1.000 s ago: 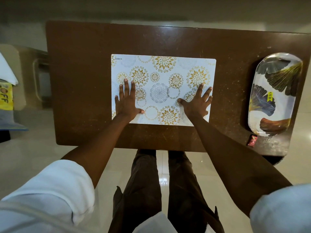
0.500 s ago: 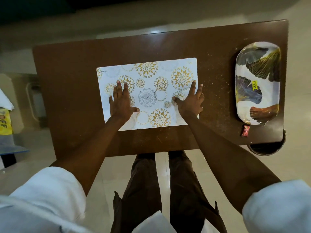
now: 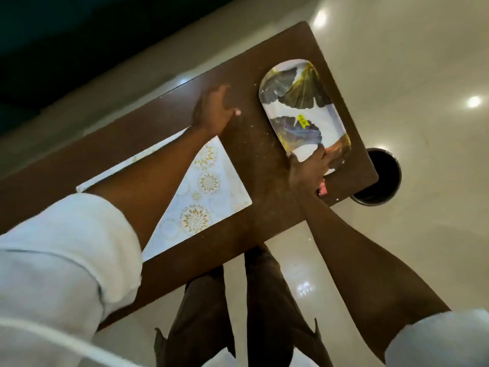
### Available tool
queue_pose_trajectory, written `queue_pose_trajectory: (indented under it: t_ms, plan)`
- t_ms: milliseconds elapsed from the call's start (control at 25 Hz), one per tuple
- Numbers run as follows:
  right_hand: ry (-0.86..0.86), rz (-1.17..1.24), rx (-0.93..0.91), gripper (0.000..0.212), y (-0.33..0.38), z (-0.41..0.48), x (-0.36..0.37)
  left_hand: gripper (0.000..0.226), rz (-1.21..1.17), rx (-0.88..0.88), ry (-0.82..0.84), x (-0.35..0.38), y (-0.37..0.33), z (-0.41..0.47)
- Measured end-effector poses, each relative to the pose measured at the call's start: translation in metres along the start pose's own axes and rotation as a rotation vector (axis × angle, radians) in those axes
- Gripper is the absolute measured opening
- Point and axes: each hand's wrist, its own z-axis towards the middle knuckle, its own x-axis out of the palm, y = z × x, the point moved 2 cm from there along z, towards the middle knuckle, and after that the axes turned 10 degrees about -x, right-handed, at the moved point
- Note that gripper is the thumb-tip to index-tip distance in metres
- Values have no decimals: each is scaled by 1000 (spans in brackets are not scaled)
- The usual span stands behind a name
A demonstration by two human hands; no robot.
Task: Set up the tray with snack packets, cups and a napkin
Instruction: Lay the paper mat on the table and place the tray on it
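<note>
The oval white tray [image 3: 280, 112] with dark leaf prints and a yellow sticker lies at the right end of the brown table [image 3: 264, 186]. My right hand [image 3: 309, 168] grips the tray's near end, fingers over its rim. Above the bare tabletop between the placemat and the tray, my left hand [image 3: 211, 109] is stretched out with fingers apart, holding nothing and a short way from the tray's left side. A small red packet [image 3: 322, 189] lies on the table just under my right wrist. No cups or napkin are in view.
A white placemat [image 3: 209, 186] with gold flower prints lies on the table, partly under my left forearm. A dark round bin [image 3: 381, 178] stands on the floor off the table's right corner. Crumbs speckle the tabletop near the tray.
Both hands have left the placemat and moved right. My right hand has taken hold of the tray's near end, and my left hand has reached toward it. The view has tilted.
</note>
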Motion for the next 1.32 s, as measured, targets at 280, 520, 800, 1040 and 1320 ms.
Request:
queue_pose_trajectory:
  t_ms: [280, 520, 800, 1040, 1320]
  plan:
    - [-153, 391, 509, 74, -98, 40, -38, 50, 45, 119, 227, 74, -136, 61]
    - [-263, 758, 648, 45, -145, 63, -31, 38, 233, 182, 178, 120, -181, 106]
    - [-253, 808, 664, 36, -161, 63, -16, 32, 191, 119, 187, 123, -174, 132]
    - [-252, 801, 525, 37, -155, 74, -25, 25, 2, -4, 109, 101, -133, 124]
    - [-120, 669, 232, 34, -71, 81, -10, 22, -227, -272, -52, 35, 9, 94]
